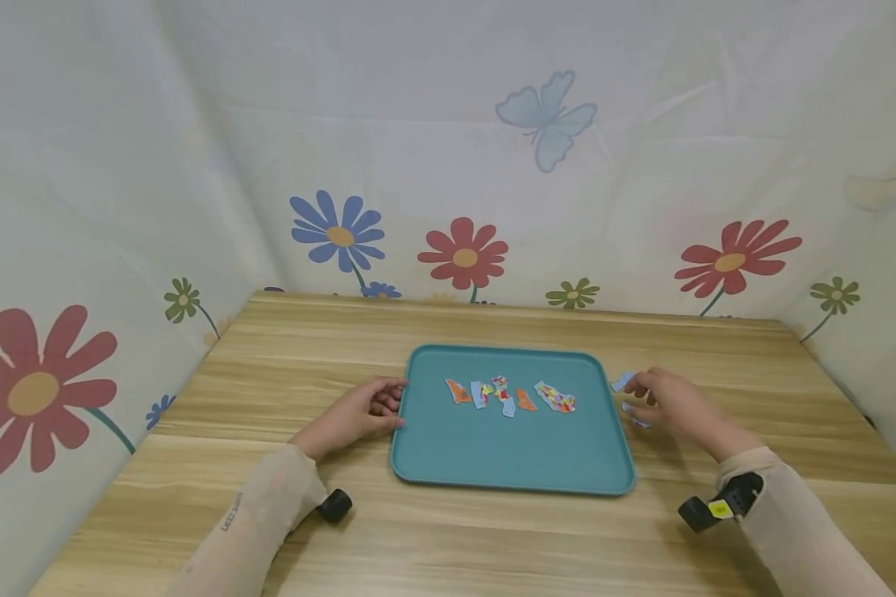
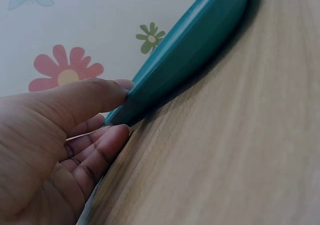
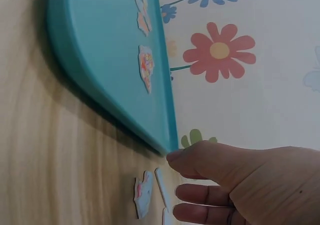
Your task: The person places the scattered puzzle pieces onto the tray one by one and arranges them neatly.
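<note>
A teal tray [image 1: 511, 454] lies flat on the wooden table, with several small, irregular printed pieces [image 1: 556, 397] in a loose row across its middle, some orange, others pale blue or multicoloured. At the tray's left side my left hand [image 1: 358, 414] rests with bent fingers, its thumb and fingertips touching the outer wall. My right hand [image 1: 675, 406] is just off the tray's right edge, its thumb and fingers apart, low over more pale blue pieces [image 3: 143, 194] on the table. Nothing shows between the right hand's fingers in the right wrist view; the hand partly covers those pieces in the head view.
The wooden table [image 1: 448, 547] has its far edge against a white cloth backdrop [image 1: 418, 99] printed with flowers and a butterfly. A small black device [image 1: 698, 514] is strapped at the right wrist, and another black one [image 1: 335, 506] is at the left wrist.
</note>
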